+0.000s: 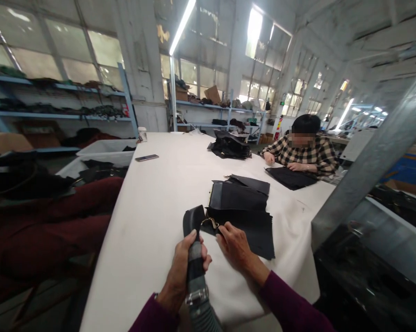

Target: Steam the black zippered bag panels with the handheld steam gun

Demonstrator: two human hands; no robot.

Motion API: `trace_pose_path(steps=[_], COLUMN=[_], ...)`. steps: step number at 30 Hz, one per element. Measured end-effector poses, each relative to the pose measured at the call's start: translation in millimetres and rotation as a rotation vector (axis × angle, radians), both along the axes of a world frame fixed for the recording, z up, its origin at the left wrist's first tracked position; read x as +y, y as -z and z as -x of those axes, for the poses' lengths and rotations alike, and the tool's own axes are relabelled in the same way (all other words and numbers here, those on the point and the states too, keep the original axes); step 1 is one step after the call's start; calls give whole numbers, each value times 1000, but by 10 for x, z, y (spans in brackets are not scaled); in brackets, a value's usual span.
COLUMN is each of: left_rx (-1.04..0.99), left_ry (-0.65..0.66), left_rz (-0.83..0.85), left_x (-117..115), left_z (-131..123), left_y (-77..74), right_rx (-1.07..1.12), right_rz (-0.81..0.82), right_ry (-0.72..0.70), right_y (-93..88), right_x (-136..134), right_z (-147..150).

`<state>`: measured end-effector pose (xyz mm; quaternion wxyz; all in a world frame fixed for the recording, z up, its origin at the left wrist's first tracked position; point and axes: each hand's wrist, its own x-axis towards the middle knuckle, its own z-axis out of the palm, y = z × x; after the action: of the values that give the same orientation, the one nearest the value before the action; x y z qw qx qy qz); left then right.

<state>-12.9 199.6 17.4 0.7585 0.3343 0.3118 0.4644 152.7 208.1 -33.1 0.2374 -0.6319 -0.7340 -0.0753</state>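
Observation:
My left hand [184, 265] is closed around a grey and black webbing strap [195, 251], whose upper end is a folded black band [193, 218]. Below that hand, a metal buckle [197, 295] sits on the strap. My right hand [236, 244] has its fingers pinched together at a gold-coloured metal clasp [213, 223], just right of the band; the fingertips partly hide what they grip. Under and beyond this hand lies a black fabric panel [251, 233] with jagged edges. More black pieces [238, 196] lie overlapping behind it.
A white-covered table [149, 230] spans the middle. On it are a phone [146, 157], a cup [143, 134] and a black stack [229, 145]. A co-worker in checks [323, 154] handles a black piece [291, 177]. A metal post [363, 170] rises at right; white bins [100, 154] stand left.

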Motion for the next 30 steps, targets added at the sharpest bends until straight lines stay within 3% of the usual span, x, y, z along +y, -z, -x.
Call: trace_pose_path(steps=[3, 8, 11, 15, 27, 30], left_rx=[-9, -20, -18, -15, -31, -41], left_ry=[5, 11, 17, 5, -26, -32], left_rz=[-9, -27, -21, -13, -11, -16], left_x=[-8, 9, 24, 33, 40, 48], left_z=[1, -20, -25, -21, -23, -20], left_y=[2, 12, 36, 44, 18, 24], right_rx=[39, -6, -83, -124, -225, -203], right_rz=[-56, -282, -185, -68, -75, 21], right_ry=[22, 113, 157, 153, -99, -171], right_y=[3, -129, -164, -73, 5, -174], right_x=[40, 277, 480, 635, 272, 126], right_z=[-50, -208, -229, -190, 2, 15])
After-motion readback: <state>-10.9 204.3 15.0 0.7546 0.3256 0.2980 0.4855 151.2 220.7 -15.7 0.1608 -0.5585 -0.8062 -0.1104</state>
